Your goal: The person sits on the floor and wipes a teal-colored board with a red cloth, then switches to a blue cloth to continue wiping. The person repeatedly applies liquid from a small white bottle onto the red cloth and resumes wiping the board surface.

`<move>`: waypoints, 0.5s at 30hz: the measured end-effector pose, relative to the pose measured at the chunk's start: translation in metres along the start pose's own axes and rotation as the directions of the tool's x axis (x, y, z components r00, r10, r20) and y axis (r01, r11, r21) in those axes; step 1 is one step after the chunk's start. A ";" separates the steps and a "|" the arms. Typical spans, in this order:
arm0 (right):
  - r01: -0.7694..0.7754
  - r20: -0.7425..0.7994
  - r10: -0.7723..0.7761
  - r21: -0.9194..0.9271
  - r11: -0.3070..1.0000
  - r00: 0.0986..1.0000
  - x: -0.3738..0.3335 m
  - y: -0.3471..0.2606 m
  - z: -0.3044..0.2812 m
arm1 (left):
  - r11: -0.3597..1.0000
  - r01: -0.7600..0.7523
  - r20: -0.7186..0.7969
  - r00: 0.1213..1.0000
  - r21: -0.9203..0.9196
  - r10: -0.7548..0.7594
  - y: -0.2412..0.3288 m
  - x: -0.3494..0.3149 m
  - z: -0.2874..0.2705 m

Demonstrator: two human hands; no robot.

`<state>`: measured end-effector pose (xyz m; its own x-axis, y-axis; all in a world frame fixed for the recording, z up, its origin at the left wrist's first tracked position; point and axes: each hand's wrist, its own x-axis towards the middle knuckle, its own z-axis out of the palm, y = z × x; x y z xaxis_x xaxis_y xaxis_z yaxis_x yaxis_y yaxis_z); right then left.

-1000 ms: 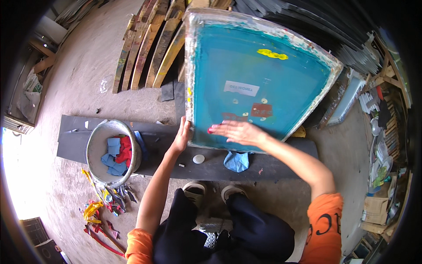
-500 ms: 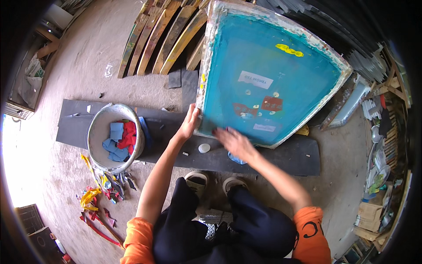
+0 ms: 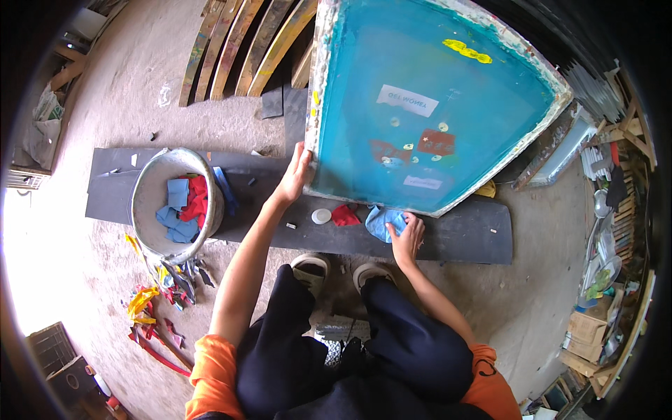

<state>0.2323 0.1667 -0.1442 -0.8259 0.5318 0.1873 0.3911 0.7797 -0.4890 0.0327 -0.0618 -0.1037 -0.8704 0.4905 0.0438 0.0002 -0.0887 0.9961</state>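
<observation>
- The teal screen (image 3: 462,98) stands tilted in front of the person, its face turned up toward them and its lower edge over the black board (image 3: 458,231), which seems to serve as footing; whatever props its back is hidden
- The left hand (image 3: 292,182) lies against the screen's left side near the lower corner, fingers close together along the edge, probably to steady it; whether they close around that edge cannot be told
- The right hand (image 3: 408,238) is at the blue cloth (image 3: 380,222), just below the screen, thumb and bent fingers set apart about the cloth's right side; whether they pinch it cannot be told
- The red cloth (image 3: 344,215) lies just left of the blue cloth, beside a white disc (image 3: 321,216), so all three sit within easy reach
- The bucket (image 3: 142,210) stands by the board's left part, well apart from the screen, and likely serves to gather the rags (image 3: 183,196), blue and red, off the floor (image 3: 112,252)
- Coloured scraps (image 3: 142,306) lie loose near the bucket
</observation>
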 end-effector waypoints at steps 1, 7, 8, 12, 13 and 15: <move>-0.012 0.038 0.010 0.049 0.999 0.999 0.004 0.008 0.002 | 1.000 -0.004 0.007 1.000 -0.008 0.004 0.002 0.003 0.004; 0.364 -0.165 -0.332 0.235 0.901 0.929 0.046 -0.048 -0.067 | 0.995 0.084 -0.179 0.981 0.059 -0.072 0.014 -0.003 0.011; 0.472 -0.284 -0.419 0.153 0.868 0.863 0.064 -0.068 -0.087 | 0.997 0.055 -0.130 0.990 0.047 -0.048 0.005 -0.002 0.006; 0.493 -0.589 -0.240 0.317 0.810 0.772 0.142 -0.119 -0.143 | 1.000 0.014 0.010 1.000 -0.011 -0.014 -0.003 0.002 0.003; 0.542 -0.631 -0.319 0.193 0.818 0.707 0.159 -0.128 -0.148 | 1.000 0.009 -0.001 1.000 -0.020 -0.009 -0.001 -0.001 0.002; 0.603 -0.663 -0.492 -0.075 0.794 0.565 0.181 -0.137 -0.153 | 1.000 -0.022 -0.007 1.000 -0.010 0.022 0.001 0.000 0.003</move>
<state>0.0914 0.2065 0.0874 -0.3897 0.1359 0.9109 -0.1570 0.9648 -0.2112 0.0343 -0.0591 -0.1024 -0.8737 0.4822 0.0649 0.0144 -0.1078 0.9941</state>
